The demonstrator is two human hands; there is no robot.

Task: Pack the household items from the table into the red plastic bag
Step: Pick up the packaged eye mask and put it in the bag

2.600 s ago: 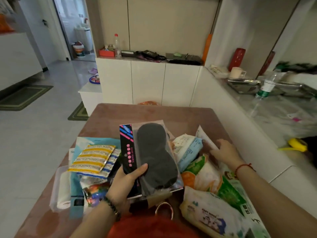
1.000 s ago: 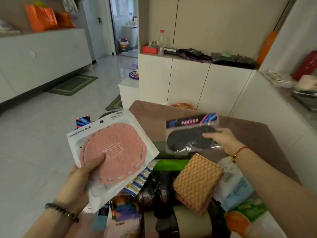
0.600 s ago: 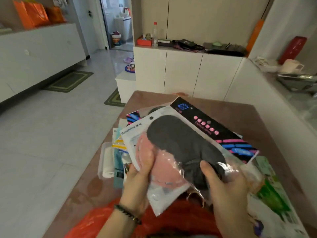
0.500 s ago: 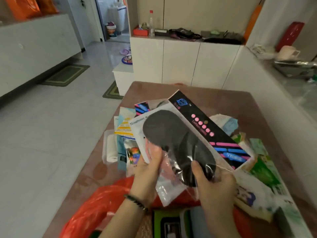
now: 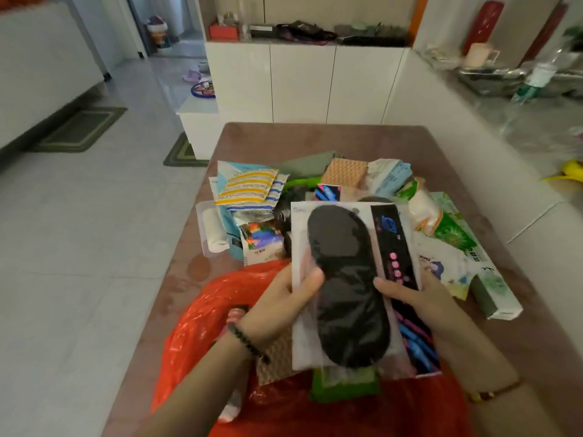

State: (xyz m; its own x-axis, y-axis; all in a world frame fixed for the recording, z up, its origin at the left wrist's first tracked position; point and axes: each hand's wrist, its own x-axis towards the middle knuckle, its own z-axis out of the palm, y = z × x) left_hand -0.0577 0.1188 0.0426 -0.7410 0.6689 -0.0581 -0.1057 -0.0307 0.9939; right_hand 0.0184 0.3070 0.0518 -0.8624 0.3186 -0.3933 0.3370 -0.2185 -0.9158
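1. Head view: the left hand (image 5: 284, 299) grasps the left edge of a stack of 2 flat packets, with its thumb on the front and its fingers behind. A dark bead bracelet (image 5: 249, 342) sits on its wrist.
2. The right hand (image 5: 419, 298) grasps the right edge of the same stack, thumb pressed on the front.
3. The front one is the eye mask packet (image 5: 347, 279), a clear sleeve showing a black mask beside a black card strip with pink dots. Behind it lies a white packet (image 5: 299, 234), its contents mostly hidden.
4. The stack is held over the mouth of the red plastic bag (image 5: 214, 313), which lies at the near edge of the brown table (image 5: 315, 137), towards the near left corner.
5. Just below the stack, a green item (image 5: 344, 381) and a tan woven pad (image 5: 271, 364) show inside the bag.
6. The remaining goods are heaped in the middle of the table. A yellow striped sponge pack (image 5: 246, 187) lies on the left of the heap, with a white roll (image 5: 214, 228) in clear wrap near the left edge.
7. An orange woven pad (image 5: 345, 171) and a light blue packet (image 5: 391, 175) lie at the far side of the heap.
8. A wipes pack (image 5: 441, 266) lies just right of the right hand, and a green box (image 5: 495, 298) lies towards the right edge.
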